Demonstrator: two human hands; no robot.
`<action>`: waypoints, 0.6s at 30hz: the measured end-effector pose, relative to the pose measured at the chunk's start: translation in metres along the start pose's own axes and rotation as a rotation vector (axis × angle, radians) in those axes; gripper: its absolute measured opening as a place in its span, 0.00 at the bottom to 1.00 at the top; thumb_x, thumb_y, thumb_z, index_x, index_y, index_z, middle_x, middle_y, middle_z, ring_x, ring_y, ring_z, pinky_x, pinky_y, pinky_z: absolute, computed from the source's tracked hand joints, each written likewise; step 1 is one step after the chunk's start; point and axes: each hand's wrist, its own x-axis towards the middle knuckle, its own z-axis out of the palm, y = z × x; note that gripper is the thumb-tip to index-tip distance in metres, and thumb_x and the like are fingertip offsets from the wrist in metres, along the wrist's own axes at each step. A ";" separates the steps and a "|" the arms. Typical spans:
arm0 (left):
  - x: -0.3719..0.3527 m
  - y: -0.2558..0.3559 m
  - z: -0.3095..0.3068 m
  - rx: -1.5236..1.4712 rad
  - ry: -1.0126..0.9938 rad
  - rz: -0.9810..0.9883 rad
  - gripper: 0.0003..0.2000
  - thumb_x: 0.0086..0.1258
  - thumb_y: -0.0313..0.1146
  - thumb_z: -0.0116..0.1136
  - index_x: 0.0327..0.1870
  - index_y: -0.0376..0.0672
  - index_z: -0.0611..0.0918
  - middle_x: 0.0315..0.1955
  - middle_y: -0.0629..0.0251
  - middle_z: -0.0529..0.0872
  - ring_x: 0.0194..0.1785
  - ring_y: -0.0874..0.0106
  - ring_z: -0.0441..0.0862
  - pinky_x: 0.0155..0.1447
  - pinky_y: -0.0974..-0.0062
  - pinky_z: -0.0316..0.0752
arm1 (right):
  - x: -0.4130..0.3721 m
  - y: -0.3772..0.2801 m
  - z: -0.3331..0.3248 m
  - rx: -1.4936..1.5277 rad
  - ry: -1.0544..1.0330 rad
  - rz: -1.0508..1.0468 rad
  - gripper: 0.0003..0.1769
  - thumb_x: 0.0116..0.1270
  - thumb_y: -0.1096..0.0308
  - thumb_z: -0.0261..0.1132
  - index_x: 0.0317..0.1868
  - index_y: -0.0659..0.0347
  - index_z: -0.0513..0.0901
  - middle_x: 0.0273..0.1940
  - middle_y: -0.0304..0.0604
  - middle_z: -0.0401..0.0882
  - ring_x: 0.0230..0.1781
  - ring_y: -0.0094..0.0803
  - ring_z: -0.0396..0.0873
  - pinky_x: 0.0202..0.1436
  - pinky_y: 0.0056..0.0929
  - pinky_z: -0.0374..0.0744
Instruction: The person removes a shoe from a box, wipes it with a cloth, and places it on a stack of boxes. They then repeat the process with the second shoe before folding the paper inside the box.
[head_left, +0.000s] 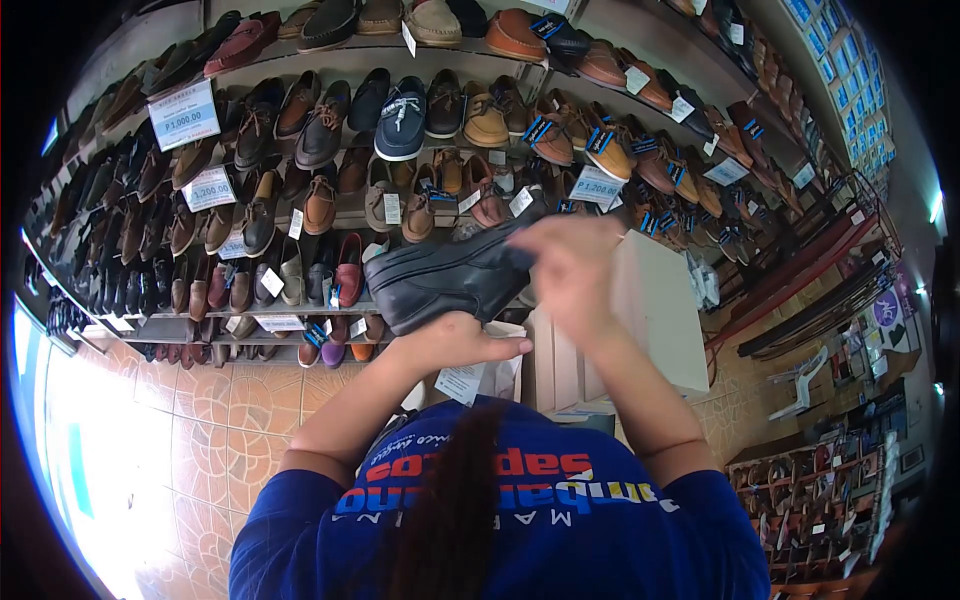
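Black leather shoe (440,278) rests against left hand (452,338) as right hand (576,268) seemingly works its end, both grips unclear, steady support likely needed next

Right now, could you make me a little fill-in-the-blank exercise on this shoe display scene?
1. The held shoe is coloured ____.
2. The shirt is coloured ____.
3. The topmost price sign on the left reads P ____.
4. The more blurred hand is the person's ____ one.
Missing words: black; blue; 1,000.00; right.

the upper-left card (184,114) reads 1,000.00, the card just below (209,189) and right-hand card (597,187) 1,200.00
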 end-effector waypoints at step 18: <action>0.024 0.009 0.003 0.061 -0.454 -0.328 0.32 0.55 0.62 0.56 0.34 0.32 0.78 0.24 0.45 0.79 0.29 0.62 0.80 0.38 0.65 0.73 | -0.039 0.027 0.006 -0.004 -0.120 0.141 0.11 0.47 0.78 0.61 0.29 0.50 0.83 0.32 0.33 0.79 0.35 0.31 0.77 0.48 0.40 0.62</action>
